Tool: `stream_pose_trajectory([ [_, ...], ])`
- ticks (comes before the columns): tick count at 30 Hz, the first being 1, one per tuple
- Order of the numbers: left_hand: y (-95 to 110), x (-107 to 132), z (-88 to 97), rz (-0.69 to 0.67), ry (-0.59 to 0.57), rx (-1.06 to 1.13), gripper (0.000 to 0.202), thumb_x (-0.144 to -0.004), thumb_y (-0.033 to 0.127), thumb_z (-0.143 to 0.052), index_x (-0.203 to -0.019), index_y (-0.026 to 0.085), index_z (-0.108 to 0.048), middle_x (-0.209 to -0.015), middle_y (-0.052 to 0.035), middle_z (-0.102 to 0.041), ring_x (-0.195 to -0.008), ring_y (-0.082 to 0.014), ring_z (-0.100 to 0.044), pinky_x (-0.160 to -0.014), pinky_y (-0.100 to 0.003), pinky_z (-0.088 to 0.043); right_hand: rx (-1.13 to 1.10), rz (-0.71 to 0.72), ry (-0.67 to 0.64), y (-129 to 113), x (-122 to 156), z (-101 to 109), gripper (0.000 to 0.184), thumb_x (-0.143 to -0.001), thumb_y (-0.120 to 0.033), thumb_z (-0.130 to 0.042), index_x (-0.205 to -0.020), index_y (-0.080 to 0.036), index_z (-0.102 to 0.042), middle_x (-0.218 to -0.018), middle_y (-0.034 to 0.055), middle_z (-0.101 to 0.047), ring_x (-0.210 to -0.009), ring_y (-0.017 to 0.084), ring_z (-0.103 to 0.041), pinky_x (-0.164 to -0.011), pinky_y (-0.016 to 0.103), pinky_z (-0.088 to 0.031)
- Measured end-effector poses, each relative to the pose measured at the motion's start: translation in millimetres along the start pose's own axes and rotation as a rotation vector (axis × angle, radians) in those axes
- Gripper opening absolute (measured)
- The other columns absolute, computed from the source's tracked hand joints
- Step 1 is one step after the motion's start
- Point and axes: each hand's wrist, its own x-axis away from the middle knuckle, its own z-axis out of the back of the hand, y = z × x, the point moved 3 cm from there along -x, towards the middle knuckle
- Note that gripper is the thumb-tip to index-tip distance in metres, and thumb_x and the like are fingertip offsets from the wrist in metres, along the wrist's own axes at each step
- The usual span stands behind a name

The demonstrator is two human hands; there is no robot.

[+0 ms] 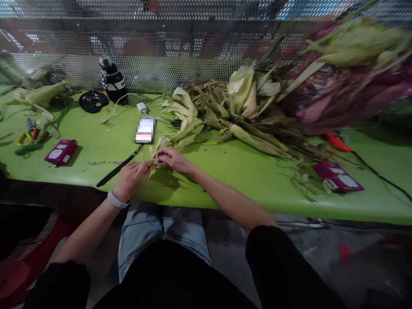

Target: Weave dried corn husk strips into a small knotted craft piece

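Two hands point(132, 176) point(172, 159) pinching husk point(157, 164), green tabletop point(222, 184)

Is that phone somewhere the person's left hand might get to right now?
Probably yes: the phone lies just beyond the left hand, nothing tall between them, though that hand seems busy pinching a pale husk piece.

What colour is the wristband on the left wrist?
Light grey, the wristband shows best in the head view.

I see a green worktop point(273, 180) along a perforated metal screen point(167, 47), bluish light point(301, 6) showing through its top. Below, I make out dim grey floor point(228, 253).
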Motion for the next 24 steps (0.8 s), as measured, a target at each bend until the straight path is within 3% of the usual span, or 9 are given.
stream_pose_trajectory([
  [8, 3.4, -9.6, 5.9, -0.083, 0.1, -0.016, 0.022, -0.092, 0.016, -0.058, -0.113, 0.021, -0.06, -0.072, 0.0009, -0.072, -0.057, -0.0129, -0.063, -0.064, -0.029, -0.043, -0.094, -0.029, -0.166, 6.6, -6.4, -2.3, 0.026, -0.085, -0.027, -0.063, -0.106, -0.015, -0.069, -0.106, 0.0064, -0.07, -0.095, 0.015, -0.062, -0.093, 0.031, -0.048],
  [12, 5.8, -10.7, 9.4, -0.125, 0.124, -0.059, 0.026, -0.091, 0.014, -0.06, -0.116, 0.021, -0.06, -0.064, 0.0036, -0.067, -0.053, -0.0118, -0.059, -0.064, -0.029, -0.042, -0.162, -0.083, -0.146, 12.5, -7.4, 1.2, 0.024, -0.079, -0.028, -0.068, -0.099, -0.014, -0.07, -0.099, 0.0059, -0.071, -0.088, 0.014, -0.062, -0.087, 0.029, -0.048],
  [17, 4.8, -7.8, 8.9, -0.112, 0.084, -0.028, 0.037, -0.091, 0.014, -0.059, -0.126, 0.024, -0.058, -0.074, 0.0024, -0.072, -0.058, -0.0122, -0.062, -0.069, -0.031, -0.043, -0.141, -0.137, -0.132, 15.1, -8.6, 2.9, 0.018, -0.077, -0.03, -0.069, -0.085, -0.014, -0.068, -0.088, 0.0048, -0.07, -0.078, 0.013, -0.06, -0.082, 0.03, -0.048],
  [20, 3.9, -7.2, 7.5, -0.101, 0.062, -0.029, 0.041, -0.091, 0.013, -0.058, -0.13, 0.025, -0.056, -0.072, 0.0029, -0.071, -0.059, -0.0123, -0.062, -0.069, -0.03, -0.044, -0.095, -0.081, -0.111, 10.6, -8.5, 3.6, 0.018, -0.078, -0.032, -0.066, -0.079, -0.015, -0.065, -0.083, 0.0044, -0.067, -0.08, 0.015, -0.06, -0.084, 0.032, -0.047],
  [24, 1.8, -7.7, 6.5, -0.089, 0.113, -0.021, 0.048, -0.09, 0.013, -0.061, -0.136, 0.022, -0.052, -0.07, 0.0026, -0.07, -0.055, -0.012, -0.06, -0.067, -0.029, -0.044, 0.11, 0.018, 0.027, -0.3, -4.6, 11.7, 0.015, -0.079, -0.029, -0.064, -0.079, -0.015, -0.067, -0.083, 0.0038, -0.066, -0.081, 0.015, -0.059, -0.084, 0.033, -0.047],
])
